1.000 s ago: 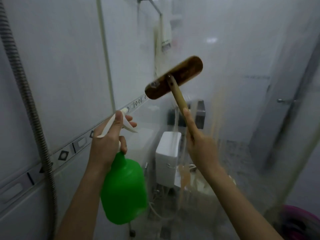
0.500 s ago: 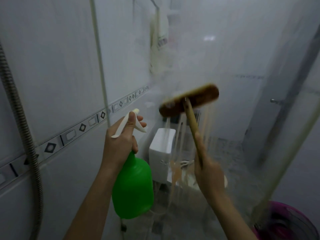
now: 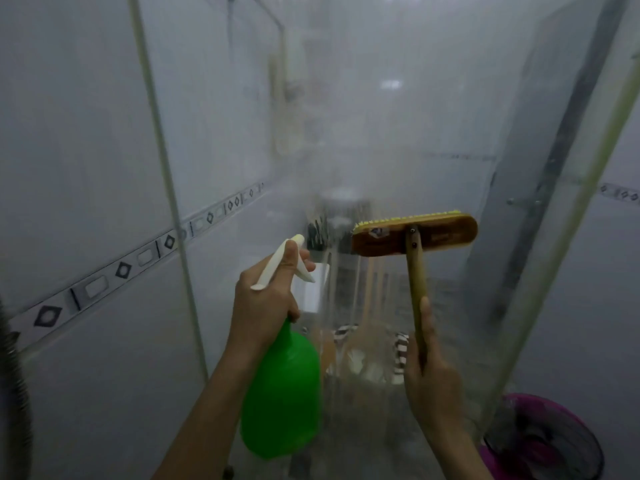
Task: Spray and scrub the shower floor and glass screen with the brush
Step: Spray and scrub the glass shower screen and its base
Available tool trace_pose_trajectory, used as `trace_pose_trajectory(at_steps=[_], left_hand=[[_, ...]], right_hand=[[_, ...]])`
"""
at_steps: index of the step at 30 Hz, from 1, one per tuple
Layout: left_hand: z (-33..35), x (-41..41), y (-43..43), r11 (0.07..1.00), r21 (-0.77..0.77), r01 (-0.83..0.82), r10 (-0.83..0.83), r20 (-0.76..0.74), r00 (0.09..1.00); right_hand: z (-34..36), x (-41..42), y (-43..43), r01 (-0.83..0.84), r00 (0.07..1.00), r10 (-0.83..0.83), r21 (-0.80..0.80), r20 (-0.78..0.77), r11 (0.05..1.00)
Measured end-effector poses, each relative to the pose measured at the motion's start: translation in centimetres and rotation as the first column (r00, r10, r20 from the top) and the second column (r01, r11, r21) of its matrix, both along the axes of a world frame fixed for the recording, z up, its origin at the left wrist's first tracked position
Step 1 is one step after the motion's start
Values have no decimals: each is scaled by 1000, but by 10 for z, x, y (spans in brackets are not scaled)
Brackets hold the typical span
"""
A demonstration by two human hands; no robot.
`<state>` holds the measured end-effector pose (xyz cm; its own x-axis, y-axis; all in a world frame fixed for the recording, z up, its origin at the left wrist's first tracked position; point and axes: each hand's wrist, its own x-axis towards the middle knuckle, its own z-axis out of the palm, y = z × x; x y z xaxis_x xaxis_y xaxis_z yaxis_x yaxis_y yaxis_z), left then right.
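A wooden-backed brush [image 3: 414,235] with yellow bristles is held level against the wet glass screen [image 3: 381,133] of a shower, at about mid-height in the head view, its bristles turned away from the camera towards the pane. Brownish streaks run down the glass just beneath the brush head. The person's right hand [image 3: 431,372] grips the lower part of the brush's pale wooden handle [image 3: 417,289], fingers curled round it and the forefinger laid straight up along the shaft.

Beside it, to the left and slightly lower, the left hand [image 3: 266,306] is wrapped round the neck of a green spray bottle [image 3: 282,393], with one finger hooked over the white trigger head [image 3: 277,263]. The bottle hangs below the fist, close to the glass and apart from the brush.

The screen's greenish edge [image 3: 166,188] runs up the frame at left, meeting a white tiled wall [image 3: 69,133] crossed by a border strip of diamond-patterned tiles [image 3: 121,268]. A ribbed metal shower hose [image 3: 14,393] hangs at the far left margin. Through the misted pane, bathroom fixtures show only as blurred pale shapes. A pink basin [image 3: 540,441] sits at lower right, beyond the screen's other edge.
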<state>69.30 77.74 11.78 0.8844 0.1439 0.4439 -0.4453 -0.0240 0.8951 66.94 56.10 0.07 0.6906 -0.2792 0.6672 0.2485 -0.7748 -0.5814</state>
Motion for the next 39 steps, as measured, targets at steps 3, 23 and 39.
trace_pose_trajectory(at_steps=[3, 23, 39], left_hand=[[-11, 7, -17, 991, 135, -23, 28, -30, 999], [-31, 32, -61, 983, 164, 77, -88, 65, 994], [-46, 40, -47, 991, 122, 56, -67, 90, 994]], right_hand=[[47, 14, -13, 12, 996, -11, -15, 93, 1000], [72, 26, -12, 16, 984, -24, 47, 176, 999], [0, 14, -8, 18, 998, -19, 9, 67, 1000]])
